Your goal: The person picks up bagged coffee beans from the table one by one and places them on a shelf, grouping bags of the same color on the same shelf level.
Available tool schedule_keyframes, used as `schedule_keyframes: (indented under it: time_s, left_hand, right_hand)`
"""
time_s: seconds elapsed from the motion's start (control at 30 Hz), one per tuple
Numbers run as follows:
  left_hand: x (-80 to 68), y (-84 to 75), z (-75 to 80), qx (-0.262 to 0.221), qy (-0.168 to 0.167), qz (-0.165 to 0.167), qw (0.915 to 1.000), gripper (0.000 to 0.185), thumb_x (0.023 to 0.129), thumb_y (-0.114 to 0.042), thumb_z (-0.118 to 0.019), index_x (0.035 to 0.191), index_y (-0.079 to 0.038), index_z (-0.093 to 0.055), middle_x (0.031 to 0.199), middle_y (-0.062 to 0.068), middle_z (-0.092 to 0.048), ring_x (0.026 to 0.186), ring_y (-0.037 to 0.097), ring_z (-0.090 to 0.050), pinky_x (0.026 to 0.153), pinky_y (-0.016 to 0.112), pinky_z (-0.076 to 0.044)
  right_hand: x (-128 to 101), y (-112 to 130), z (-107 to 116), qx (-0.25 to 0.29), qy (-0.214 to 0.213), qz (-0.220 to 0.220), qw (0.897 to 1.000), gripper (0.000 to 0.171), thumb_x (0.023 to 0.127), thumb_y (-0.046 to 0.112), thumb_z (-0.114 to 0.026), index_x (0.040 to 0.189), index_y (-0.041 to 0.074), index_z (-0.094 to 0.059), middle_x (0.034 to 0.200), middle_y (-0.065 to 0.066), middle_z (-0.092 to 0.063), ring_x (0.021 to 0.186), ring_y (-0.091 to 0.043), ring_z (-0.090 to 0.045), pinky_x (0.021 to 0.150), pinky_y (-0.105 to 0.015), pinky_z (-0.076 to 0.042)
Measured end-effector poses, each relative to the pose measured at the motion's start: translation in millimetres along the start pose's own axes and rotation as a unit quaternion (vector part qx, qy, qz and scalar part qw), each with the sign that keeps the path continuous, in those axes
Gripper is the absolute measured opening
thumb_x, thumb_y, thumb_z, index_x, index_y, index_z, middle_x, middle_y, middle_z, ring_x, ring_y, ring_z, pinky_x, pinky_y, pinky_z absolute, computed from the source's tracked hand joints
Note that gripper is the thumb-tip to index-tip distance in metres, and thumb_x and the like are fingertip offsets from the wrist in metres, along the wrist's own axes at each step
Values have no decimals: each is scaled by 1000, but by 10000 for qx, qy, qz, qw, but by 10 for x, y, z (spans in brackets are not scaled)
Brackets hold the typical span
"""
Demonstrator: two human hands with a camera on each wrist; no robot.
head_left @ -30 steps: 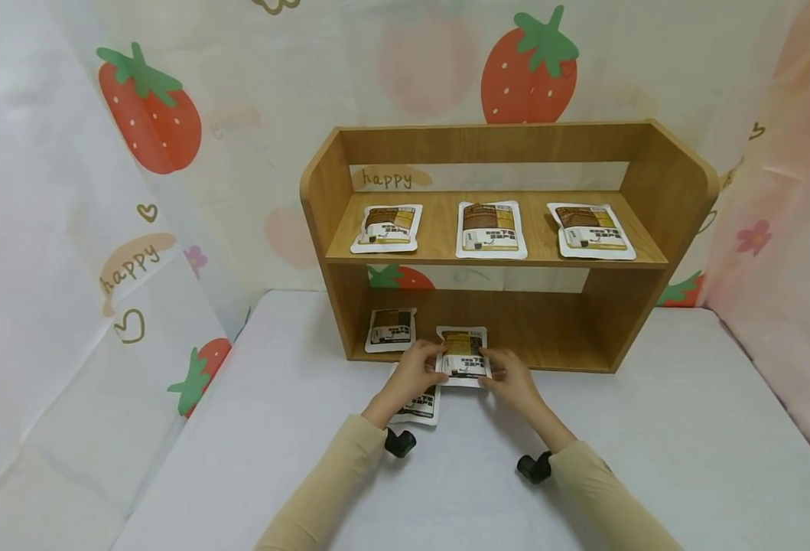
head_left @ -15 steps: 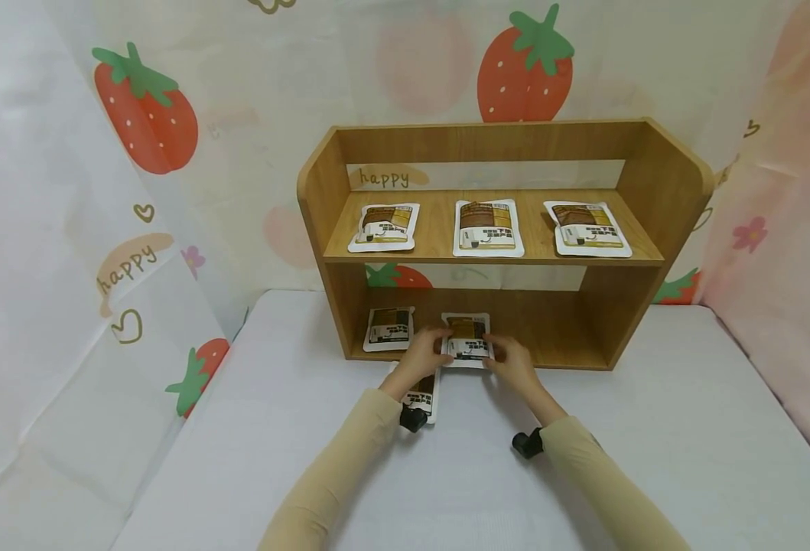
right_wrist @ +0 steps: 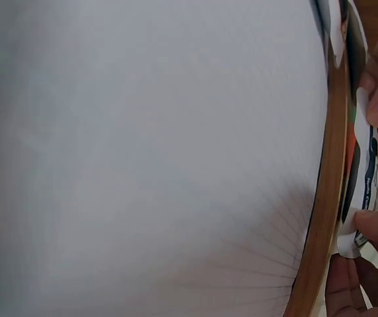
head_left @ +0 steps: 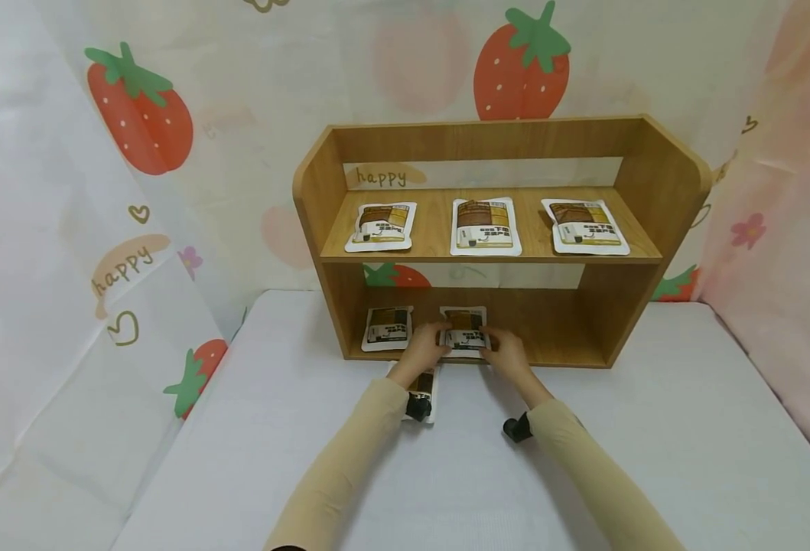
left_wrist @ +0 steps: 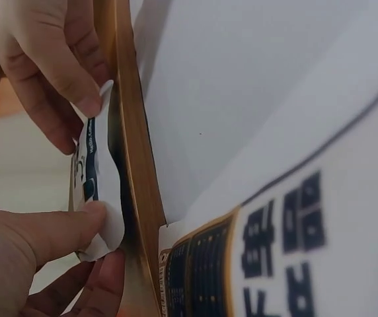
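Observation:
A white pouch with a brown and yellow print (head_left: 464, 332) is held by both hands at the middle of the lower shelf. My left hand (head_left: 427, 349) pinches its left edge, thumb on top and fingers beneath. On the opposite edge my right hand (head_left: 510, 353) pinches it the same way. In the left wrist view the pouch (left_wrist: 106, 191) lies close over the shelf's wooden front edge (left_wrist: 139, 165). Another pouch (head_left: 387, 329) lies at the left of the lower shelf. One more pouch (head_left: 427, 383) rests on the table, partly covered by my left wrist.
The two-level wooden shelf (head_left: 490, 260) stands at the back of the white table (head_left: 239, 459). Its upper board carries a left pouch (head_left: 381, 227), a middle pouch (head_left: 485, 227) and a right pouch (head_left: 585, 227). A strawberry-printed curtain (head_left: 260, 115) hangs behind.
Both hands have moved forward with the pouch, from in front of the shelf to over the lower board. The left forearm now covers more of the pouch on the table.

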State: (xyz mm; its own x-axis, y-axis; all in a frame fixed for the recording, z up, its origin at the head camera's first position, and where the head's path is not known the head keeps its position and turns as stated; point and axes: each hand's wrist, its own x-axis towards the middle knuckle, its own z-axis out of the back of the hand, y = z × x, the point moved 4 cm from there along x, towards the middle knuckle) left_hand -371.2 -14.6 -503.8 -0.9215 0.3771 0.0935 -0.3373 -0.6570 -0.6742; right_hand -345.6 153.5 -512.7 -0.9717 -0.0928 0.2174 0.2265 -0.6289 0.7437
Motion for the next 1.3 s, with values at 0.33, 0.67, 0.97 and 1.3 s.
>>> schedule_keyframes:
  time_s: [0.33, 0.67, 0.97, 1.3]
  left_hand:
    - [38, 25, -18, 59, -99, 77, 9999, 45, 85, -5, -65, 128, -1, -53, 130, 15, -52, 123, 32, -46, 99, 42, -41]
    - [6, -2, 14, -17, -238, -128, 9996, 46, 85, -3, -64, 129, -2, -52, 129, 15, -54, 122, 33, -47, 99, 43, -42]
    - [-44, 36, 53, -131, -96, -118, 9998, 46, 89, -13, -62, 133, -6, -49, 135, 11, -50, 127, 29, -43, 102, 43, -38]
    - [-190, 89, 145, -292, -225, -447, 9983, 45, 89, -12, -61, 130, 1, -49, 132, 17, -51, 125, 33, -44, 103, 45, -36]
  right_hand:
    - [48, -24, -22, 38, -5, -109, 9999, 43, 82, -1, -61, 124, -5, -55, 128, -27, -51, 114, -41, -50, 93, -51, -43]
    - [42, -45, -4, 145, -119, 100, 9998, 41, 81, 0, -62, 122, -4, -57, 124, -26, -55, 108, -39, -55, 90, -50, -45]
    - [-26, -51, 43, 221, -314, 194, 9991, 48, 82, 3, -63, 127, -7, -50, 125, -28, -52, 115, -43, -49, 95, -53, -40]
    - [-120, 58, 20, 184, -620, 467, 9968, 46, 81, 5, -64, 124, -7, -52, 122, -28, -54, 114, -46, -48, 95, -58, -38]
